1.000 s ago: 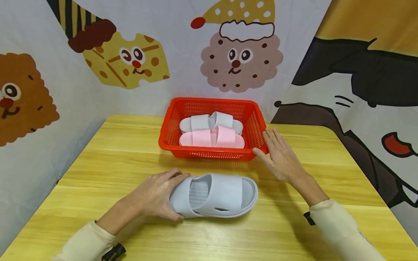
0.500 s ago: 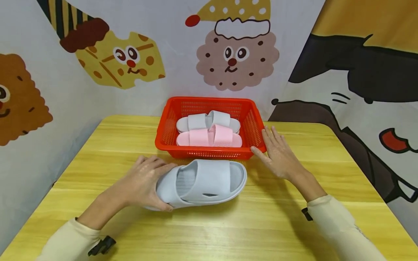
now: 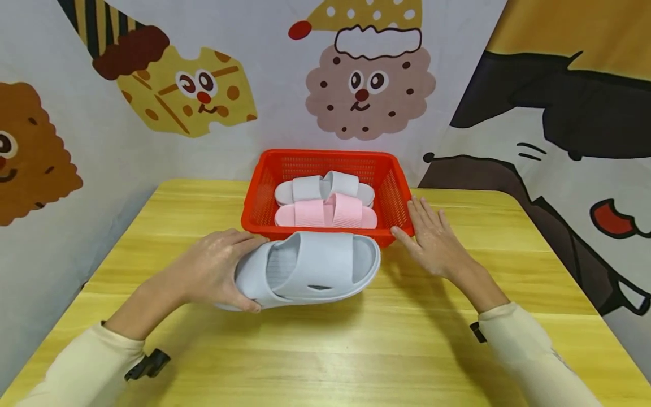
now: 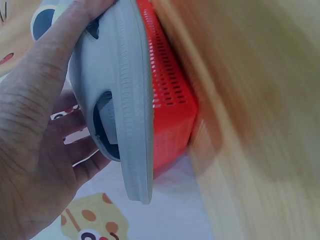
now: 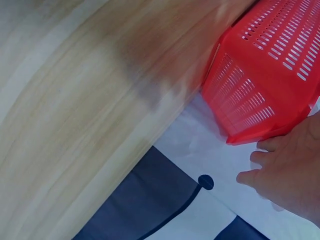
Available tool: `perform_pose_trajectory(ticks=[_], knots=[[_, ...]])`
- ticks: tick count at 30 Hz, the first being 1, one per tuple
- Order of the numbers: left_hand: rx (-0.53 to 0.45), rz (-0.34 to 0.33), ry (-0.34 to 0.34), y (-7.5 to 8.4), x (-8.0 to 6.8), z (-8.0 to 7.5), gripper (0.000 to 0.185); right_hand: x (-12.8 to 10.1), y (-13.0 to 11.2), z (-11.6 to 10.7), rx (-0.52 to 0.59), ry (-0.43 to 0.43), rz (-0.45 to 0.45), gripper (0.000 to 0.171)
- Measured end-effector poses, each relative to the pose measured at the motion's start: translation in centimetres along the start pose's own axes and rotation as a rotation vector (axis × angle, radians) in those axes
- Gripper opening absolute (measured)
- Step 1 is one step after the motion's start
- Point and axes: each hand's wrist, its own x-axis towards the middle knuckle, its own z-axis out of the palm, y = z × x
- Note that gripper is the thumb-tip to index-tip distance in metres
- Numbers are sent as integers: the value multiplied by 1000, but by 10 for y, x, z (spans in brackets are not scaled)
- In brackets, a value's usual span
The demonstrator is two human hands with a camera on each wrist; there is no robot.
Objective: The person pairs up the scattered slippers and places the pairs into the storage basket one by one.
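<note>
1. The left hand [image 3: 211, 271] gripped the heel end of a grey slipper [image 3: 310, 268], fingers curled over the top edge and the thumb tucked under the sole.
2. The slipper was held clear of the wooden table [image 3: 325, 350], tilted with its toe end pointing right and slightly far, just in front of the near wall of the red basket [image 3: 259, 212].
3. In the left wrist view the hand [image 4: 35, 150] wrapped the slipper [image 4: 127, 100] from the side, and the ribbed sole edge lay close against the basket [image 4: 172, 100]; whether the two actually touched was hard to tell, as that view was blurred.
4. The right hand [image 3: 434, 240] rested flat on the table at the basket's right near corner, fingers straight and slightly spread, the fingertips touching or nearly touching the basket wall.
5. The right wrist view showed the hand [image 5: 287, 167] with its fingers [image 5: 265, 145] relaxed just beside the basket's corner [image 5: 260, 80].
6. Inside the basket lay a pair of pink slippers [image 3: 328, 215] on the near side and a pair of pale grey slippers [image 3: 322, 186] behind them.
7. A cartoon-printed cloth backdrop [image 3: 356, 85] stood behind the far edge of the table.
8. Both arms wore cream sleeves [image 3: 529, 356].
</note>
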Motion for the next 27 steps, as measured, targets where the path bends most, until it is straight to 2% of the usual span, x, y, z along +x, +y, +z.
perform_pose_trajectory(ticks=[5,15,27], knots=[[-5,-11,4,-3,8,-6,106,-1,0,-4,-10,-6,-2,89],[-18,6,-1,-2,27,-15,104,-4,2,-4,-13,-7,10,88],[-48,18,7,1,43,-37,100,-3,0,-3,-63,-14,-8,86]])
